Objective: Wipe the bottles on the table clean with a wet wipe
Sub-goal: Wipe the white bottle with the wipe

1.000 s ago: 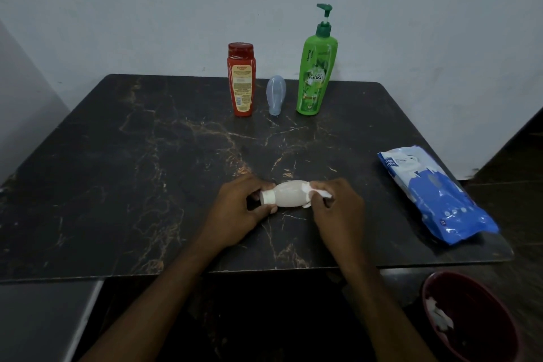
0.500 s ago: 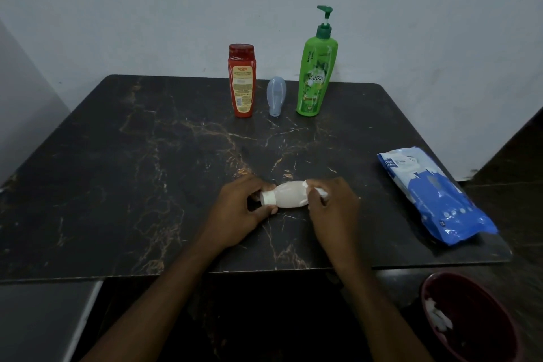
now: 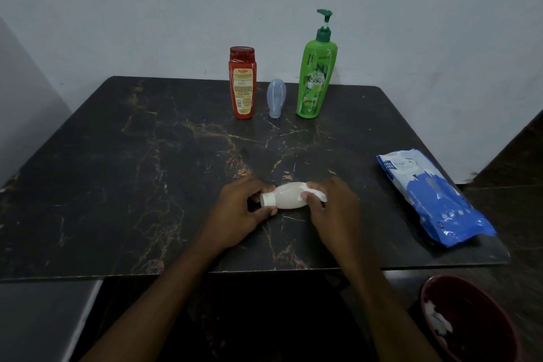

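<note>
Your left hand pinches the capped end of the white bottle, held on its side at the near middle of the table. Your right hand curls round the other end, pressing a wet wipe against it. A red bottle, a blue bottle and a green bottle stand at the far edge.

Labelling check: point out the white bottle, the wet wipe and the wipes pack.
white bottle (image 3: 286,200), head view, bare mid-body.
wet wipe (image 3: 318,194), head view, white fold at the bottle's base.
wipes pack (image 3: 435,203), head view, blue front.
</note>
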### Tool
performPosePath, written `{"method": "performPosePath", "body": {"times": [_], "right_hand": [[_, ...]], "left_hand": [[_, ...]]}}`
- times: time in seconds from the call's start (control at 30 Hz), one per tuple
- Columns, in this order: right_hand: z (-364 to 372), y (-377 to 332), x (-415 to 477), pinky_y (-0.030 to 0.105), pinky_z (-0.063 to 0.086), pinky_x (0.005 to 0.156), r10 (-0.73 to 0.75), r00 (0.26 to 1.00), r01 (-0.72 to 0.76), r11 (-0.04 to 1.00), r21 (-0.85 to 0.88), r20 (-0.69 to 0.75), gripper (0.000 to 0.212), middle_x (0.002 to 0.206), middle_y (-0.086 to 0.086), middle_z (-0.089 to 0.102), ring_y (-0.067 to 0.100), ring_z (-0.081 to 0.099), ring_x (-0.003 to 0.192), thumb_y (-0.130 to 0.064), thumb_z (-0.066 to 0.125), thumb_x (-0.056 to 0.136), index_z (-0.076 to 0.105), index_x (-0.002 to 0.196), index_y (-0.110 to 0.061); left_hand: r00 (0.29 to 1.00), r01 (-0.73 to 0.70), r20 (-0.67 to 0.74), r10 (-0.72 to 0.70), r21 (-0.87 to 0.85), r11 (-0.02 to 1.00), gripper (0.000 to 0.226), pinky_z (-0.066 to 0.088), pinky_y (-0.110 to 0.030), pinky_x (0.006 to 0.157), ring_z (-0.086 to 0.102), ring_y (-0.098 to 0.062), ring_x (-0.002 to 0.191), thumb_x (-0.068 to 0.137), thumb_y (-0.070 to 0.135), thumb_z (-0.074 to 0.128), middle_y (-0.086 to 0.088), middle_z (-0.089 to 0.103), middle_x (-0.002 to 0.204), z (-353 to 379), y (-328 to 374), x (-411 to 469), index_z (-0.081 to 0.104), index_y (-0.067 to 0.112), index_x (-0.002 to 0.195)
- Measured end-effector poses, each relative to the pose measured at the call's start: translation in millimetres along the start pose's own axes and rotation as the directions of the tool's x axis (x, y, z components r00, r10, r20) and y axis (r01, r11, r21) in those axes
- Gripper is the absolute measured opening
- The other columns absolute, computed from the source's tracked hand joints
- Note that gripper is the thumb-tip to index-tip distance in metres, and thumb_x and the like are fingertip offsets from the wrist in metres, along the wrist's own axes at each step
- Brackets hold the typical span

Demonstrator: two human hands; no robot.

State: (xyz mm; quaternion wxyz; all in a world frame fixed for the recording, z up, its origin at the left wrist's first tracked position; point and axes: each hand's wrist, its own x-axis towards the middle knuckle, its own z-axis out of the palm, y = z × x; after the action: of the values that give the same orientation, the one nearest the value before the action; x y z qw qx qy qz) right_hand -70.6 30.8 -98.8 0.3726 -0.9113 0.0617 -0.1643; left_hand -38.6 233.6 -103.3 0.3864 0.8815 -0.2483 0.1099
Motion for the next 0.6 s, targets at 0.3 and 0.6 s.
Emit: {"method": "performPosePath", "body": {"times": [0.3,0.6], "right_hand": [[12.7,-10.2,-12.4,0.006,0.036,0.073,-0.094,0.989,0.103,0.992,0.076,-0.114,0.017,0.094,-0.003,0.055,0.009,0.057,0.084,-0.013,0.072,0.084,0.076,0.1,-0.014],[11.7,-16.1,-15.9,0.003,0.035,0.075,-0.155,0.987,0.156,0.988,0.011,-0.037,0.022,0.101,-0.005,0.053,0.003,0.051,0.086,-0.014,0.061,0.091,0.071,0.112,-0.013]], "left_hand": [[1.0,-0.024,0.011,0.024,0.006,1.0,0.036,0.039,-0.007,0.076,0.057,0.002,0.09,0.074,0.018,0.088,0.014,0.064,0.097,0.5,2.0,1.3,0.071,0.019,0.106],[0.999,-0.03,0.014,0.03,0.03,0.999,0.038,0.039,-0.009,0.076,0.056,0.003,0.091,0.075,0.019,0.088,0.012,0.063,0.101,1.1,1.9,0.1,0.069,0.019,0.107]]}}
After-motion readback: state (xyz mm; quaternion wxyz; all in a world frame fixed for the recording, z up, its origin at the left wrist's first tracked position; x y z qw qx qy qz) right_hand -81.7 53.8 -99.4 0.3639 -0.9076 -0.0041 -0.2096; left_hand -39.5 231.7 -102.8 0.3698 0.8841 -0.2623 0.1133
